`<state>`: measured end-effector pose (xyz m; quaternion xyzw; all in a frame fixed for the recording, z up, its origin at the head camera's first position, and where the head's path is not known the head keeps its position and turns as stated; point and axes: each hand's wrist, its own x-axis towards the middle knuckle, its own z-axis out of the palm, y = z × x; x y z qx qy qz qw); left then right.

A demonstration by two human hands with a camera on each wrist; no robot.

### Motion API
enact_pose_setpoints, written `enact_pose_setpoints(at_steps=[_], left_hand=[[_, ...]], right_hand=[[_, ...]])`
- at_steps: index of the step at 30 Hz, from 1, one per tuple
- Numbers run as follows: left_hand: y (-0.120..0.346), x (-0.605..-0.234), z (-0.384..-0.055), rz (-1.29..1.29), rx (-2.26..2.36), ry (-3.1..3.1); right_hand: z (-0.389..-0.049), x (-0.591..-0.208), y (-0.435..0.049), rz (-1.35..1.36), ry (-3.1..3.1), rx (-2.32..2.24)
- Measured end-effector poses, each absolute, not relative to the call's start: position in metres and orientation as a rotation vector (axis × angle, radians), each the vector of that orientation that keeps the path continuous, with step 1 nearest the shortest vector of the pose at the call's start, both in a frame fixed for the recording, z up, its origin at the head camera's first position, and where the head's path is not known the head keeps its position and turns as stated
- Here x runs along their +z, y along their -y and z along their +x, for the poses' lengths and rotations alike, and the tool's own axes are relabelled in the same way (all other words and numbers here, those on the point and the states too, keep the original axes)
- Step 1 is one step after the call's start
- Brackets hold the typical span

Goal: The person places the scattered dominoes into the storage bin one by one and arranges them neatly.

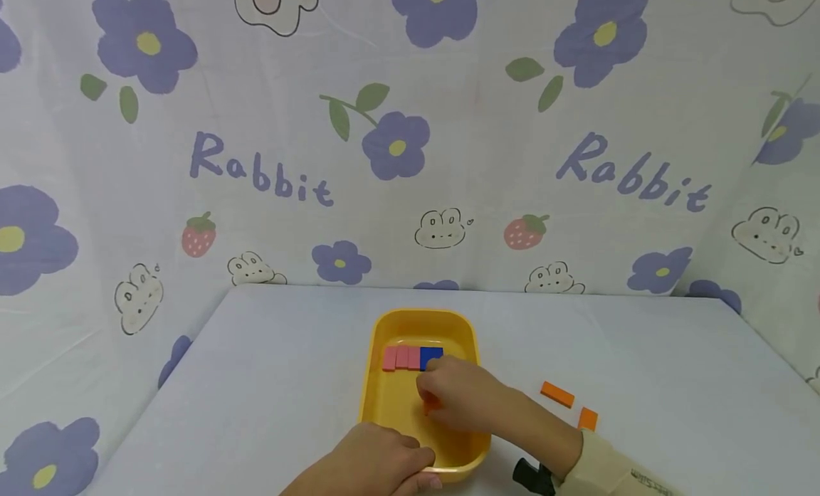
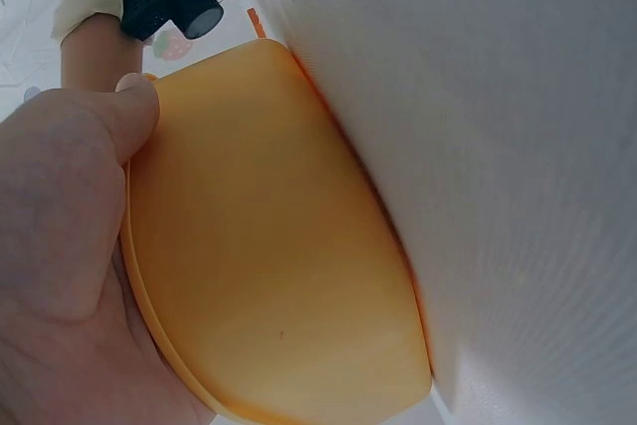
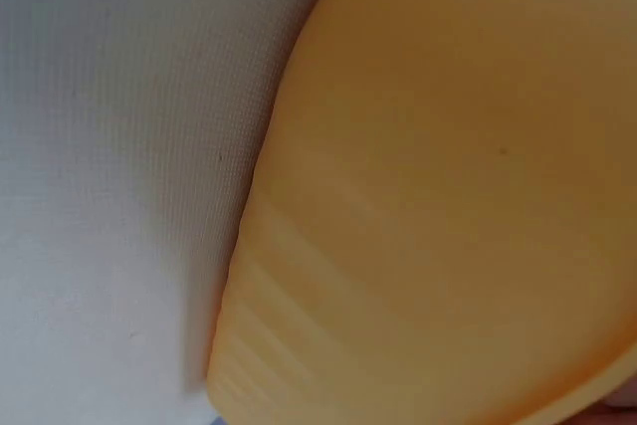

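Observation:
A yellow plastic tray (image 1: 367, 393) lies on the white table. At its near left corner my left hand (image 1: 374, 459) grips the rim; in the left wrist view the thumb of this left hand (image 2: 65, 201) hooks over the edge. My right hand (image 1: 463, 395) reaches down inside the tray and pinches an orange block (image 1: 432, 405), mostly covered by the fingers. Toward the tray's far end, pink blocks (image 1: 402, 358) stand side by side in a row, with blue (image 1: 430, 355) at its right end, partly behind the right hand. The right wrist view shows only the tray's outer wall (image 3: 428, 186).
Two orange blocks (image 1: 557, 394) lie on the table right of the tray, the nearer one (image 1: 587, 418) beside the right sleeve (image 1: 608, 467). A black wrist-camera mount (image 1: 533, 476) sits under the right wrist. Behind the table hangs a printed cloth (image 1: 474, 169).

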<state>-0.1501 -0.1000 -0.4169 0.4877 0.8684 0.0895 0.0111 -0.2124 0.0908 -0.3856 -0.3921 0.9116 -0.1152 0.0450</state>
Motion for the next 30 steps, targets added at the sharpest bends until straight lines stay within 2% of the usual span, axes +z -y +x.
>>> enact_pose_setpoints(at_steps=[17,30], left_hand=[[0.101,-0.418,-0.148,1.563,0.351,-2.707],[0.101,-0.416,-0.150,1.419,0.348,-2.656]], right_hand=[[-0.219,-0.404,-0.077,-1.304,-2.720,-0.398],[-0.212,-0.398,-0.087,-1.320,-2.744,-0.413]])
